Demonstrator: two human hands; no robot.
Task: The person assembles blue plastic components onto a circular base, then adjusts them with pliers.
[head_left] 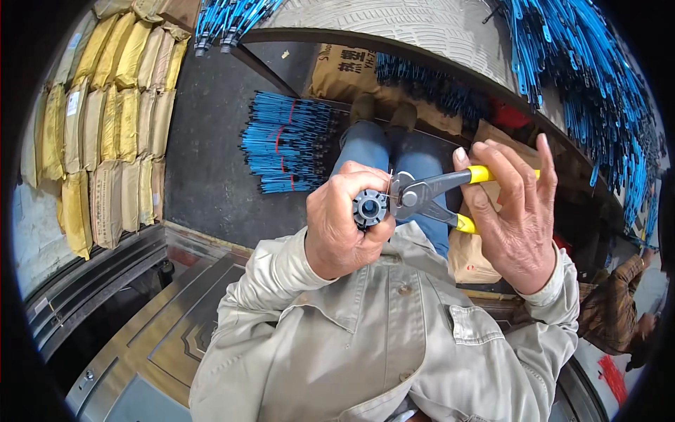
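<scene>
Packages (112,112) in yellow and tan line the left side of the dark floor (204,155). Red-tied bundles of blue strips (267,141) lie beyond my hands, and more blue strands (583,84) hang over the edge of a pale patterned bench (415,21). Above my lap, my left hand (337,225) grips a grey slotted cylinder (380,209); my right (517,225) wraps loosely round yellow-handled pincers (425,195), their head right beside its rim. A brown-sleeved person (612,309) shows at far right.
</scene>
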